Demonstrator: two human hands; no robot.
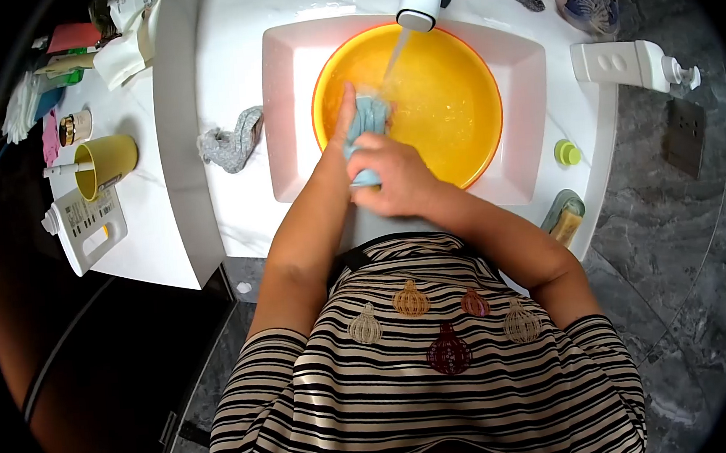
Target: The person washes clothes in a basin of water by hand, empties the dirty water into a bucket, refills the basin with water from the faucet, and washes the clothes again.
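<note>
A wet light-blue cloth (366,118) is stretched between my two hands over the near left rim of a yellow basin (457,127). My left hand (346,122) holds its upper part, with one finger or thumb straight up along the side and the other fingers mostly hidden behind the fabric. Closed around the lower part is my right hand (399,175), slightly blurred. Water runs from the white faucet (420,4) into the basin, right beside the cloth's top end. The basin holds water and stands in a pinkish-white sink (530,88).
Left of the sink lies a crumpled grey fabric piece (235,143). A yellow cup (114,160) and a white jug (90,229) stand farther left. On the right are a white pump bottle (621,65), a green cap (567,153) and a soap dish (564,212).
</note>
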